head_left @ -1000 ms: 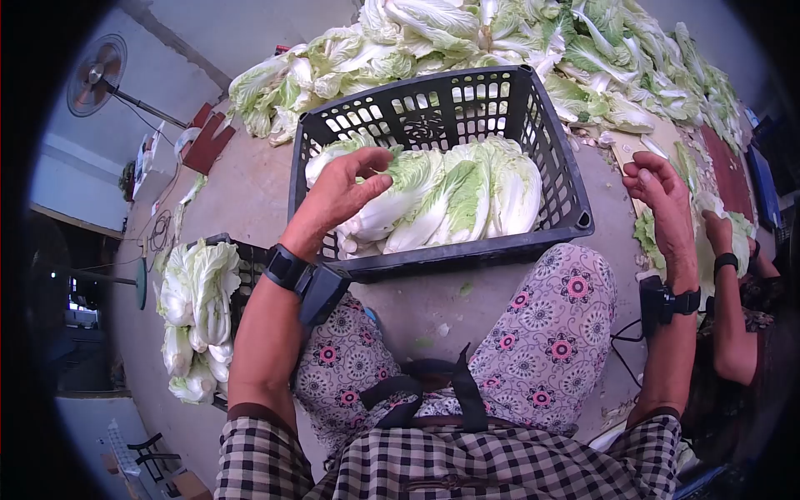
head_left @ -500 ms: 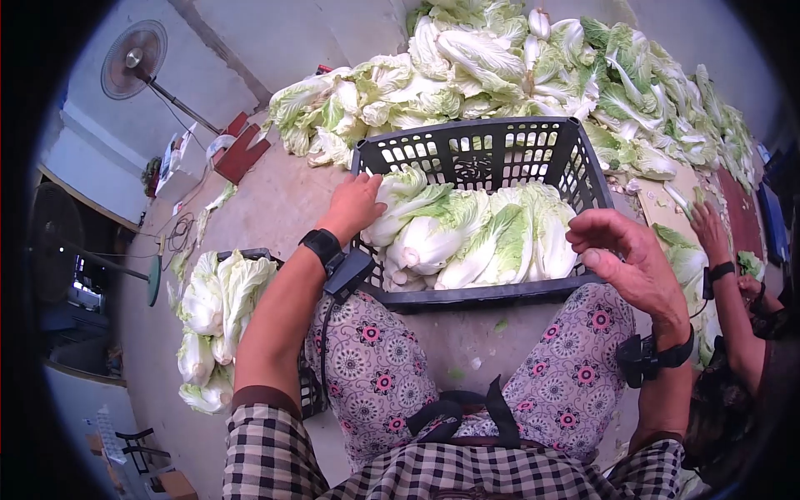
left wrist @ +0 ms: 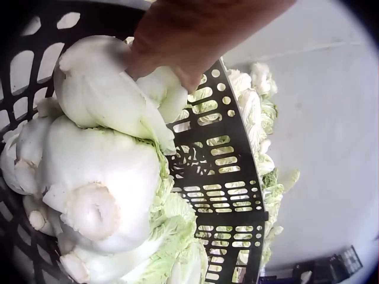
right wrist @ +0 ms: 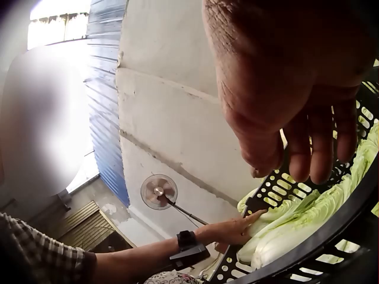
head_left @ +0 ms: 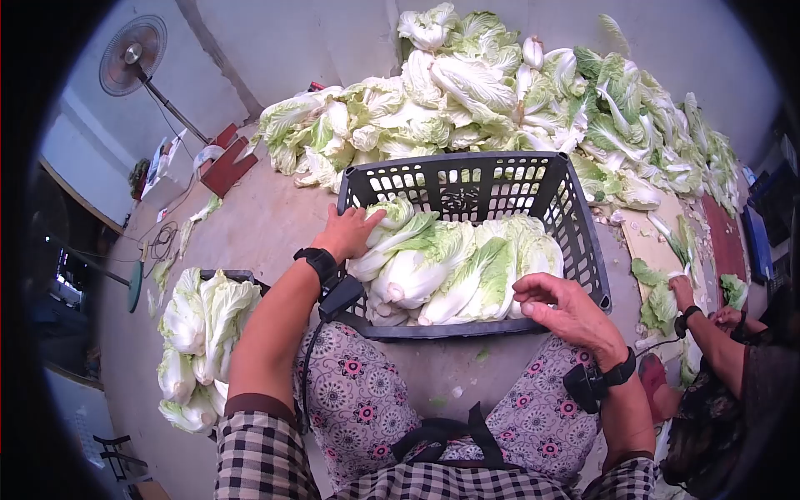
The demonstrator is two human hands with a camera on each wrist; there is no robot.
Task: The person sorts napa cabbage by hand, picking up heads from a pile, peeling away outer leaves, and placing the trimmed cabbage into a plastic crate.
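- At the middle of the head frame, a black crate contains a row of Chinese cabbages, lying on their sides.
- At centre left, my left hand rests on the leftmost cabbage, fingers extended rather than clamped; thumb contact I cannot tell.
- Right of centre, my right hand hangs near the row's right end, fingers loosely bent, thumb and fingers apart.
- Across the upper frame, a cabbage heap lies beyond the crate.
- At lower left, more cabbages are stacked.
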